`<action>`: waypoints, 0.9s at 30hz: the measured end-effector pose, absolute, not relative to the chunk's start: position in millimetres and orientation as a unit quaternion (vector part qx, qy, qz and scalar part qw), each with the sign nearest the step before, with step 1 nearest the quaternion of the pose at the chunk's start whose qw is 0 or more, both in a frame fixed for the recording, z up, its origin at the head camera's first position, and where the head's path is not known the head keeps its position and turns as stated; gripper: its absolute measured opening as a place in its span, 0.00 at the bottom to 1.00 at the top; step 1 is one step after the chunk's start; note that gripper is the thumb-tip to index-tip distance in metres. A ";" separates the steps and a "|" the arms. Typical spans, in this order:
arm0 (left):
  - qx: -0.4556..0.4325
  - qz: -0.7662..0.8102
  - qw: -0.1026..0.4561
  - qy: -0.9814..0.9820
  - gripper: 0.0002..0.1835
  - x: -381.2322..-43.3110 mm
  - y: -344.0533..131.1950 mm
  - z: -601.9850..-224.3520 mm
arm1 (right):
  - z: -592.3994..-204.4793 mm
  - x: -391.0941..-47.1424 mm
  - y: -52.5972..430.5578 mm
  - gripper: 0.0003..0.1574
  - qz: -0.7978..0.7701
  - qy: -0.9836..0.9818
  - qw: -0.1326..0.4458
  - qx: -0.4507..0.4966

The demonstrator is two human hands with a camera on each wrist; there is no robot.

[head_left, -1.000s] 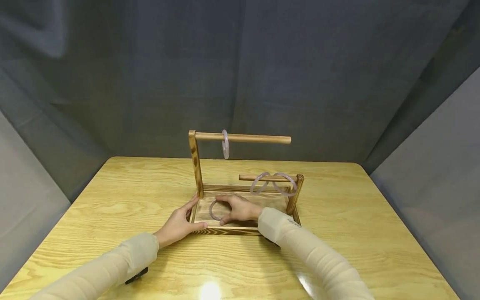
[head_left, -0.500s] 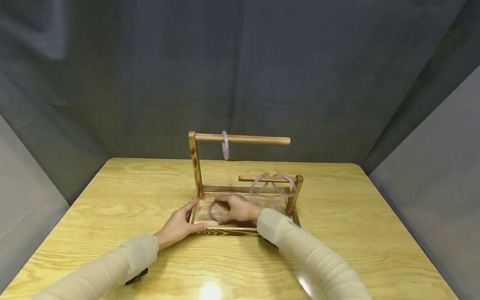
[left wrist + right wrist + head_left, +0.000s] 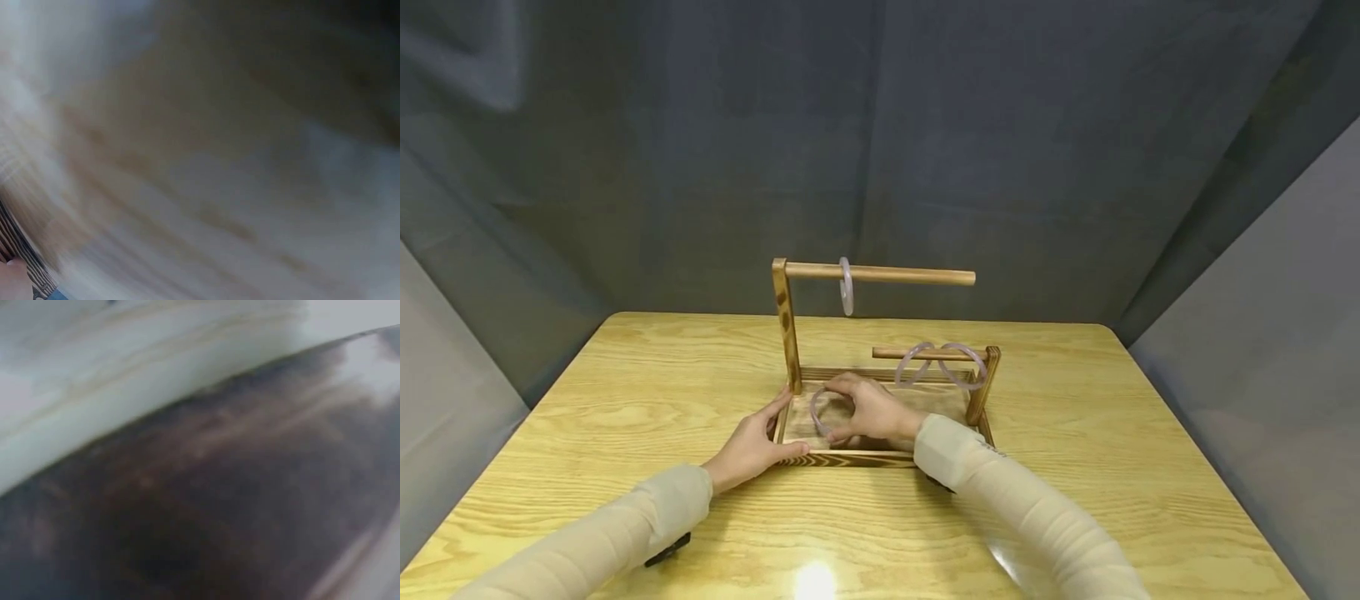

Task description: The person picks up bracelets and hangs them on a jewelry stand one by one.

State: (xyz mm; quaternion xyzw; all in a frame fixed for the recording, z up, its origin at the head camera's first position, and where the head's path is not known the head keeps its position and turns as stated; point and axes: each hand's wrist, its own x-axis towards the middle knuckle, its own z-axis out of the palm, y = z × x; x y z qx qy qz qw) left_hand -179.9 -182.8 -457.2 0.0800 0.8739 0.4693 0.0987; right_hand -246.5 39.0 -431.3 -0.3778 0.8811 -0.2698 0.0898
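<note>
A wooden bangle stand with a tray base [image 3: 865,459] sits on the table. My right hand [image 3: 876,412] is over the tray and pinches a pale purple bangle [image 3: 814,410] between thumb and fingers; the bangle looks tilted up from the tray floor. At the tray's left end my left hand [image 3: 752,446] presses with spread, fairly straight fingers, its thumb at the front rim. One similar bangle [image 3: 847,297] hangs on the upper rod [image 3: 917,275]. Two more, a left bangle [image 3: 900,368] and a right bangle [image 3: 983,372], hang on the lower rod. Both wrist views are mostly blurred.
The upper rod's tall post [image 3: 787,333] rises at the tray's left, and the lower rod's short post [image 3: 983,387] at its right. The light wooden table [image 3: 1075,433] extends around the stand. A dark curtain [image 3: 1000,167] hangs behind.
My right hand has lifted slightly, and the bangle in its pinch has tilted up from the tray. The left hand keeps its place at the stand. The head view has shifted a little.
</note>
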 end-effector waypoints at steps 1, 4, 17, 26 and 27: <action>0.080 0.469 0.100 0.874 0.51 -179.7 -182.9 -456.9 | -430.1 -245.3 39.1 0.55 -0.269 0.881 0.088 -0.379; 0.080 0.467 0.104 0.874 0.51 -179.2 -182.6 -455.9 | -426.4 -242.1 39.5 0.56 -0.274 0.880 0.082 -0.380; 0.082 0.469 0.106 0.873 0.51 -178.1 -182.3 -455.7 | -414.5 -234.0 37.5 0.54 -0.286 0.878 0.106 -0.370; 0.082 0.471 0.102 0.872 0.54 -178.4 -182.7 -456.1 | -399.2 -225.9 31.6 0.53 -0.288 0.874 0.081 -0.384; 0.082 0.470 0.102 0.873 0.53 -178.6 -182.5 -456.0 | -396.5 -225.5 30.9 0.53 -0.290 0.871 0.075 -0.388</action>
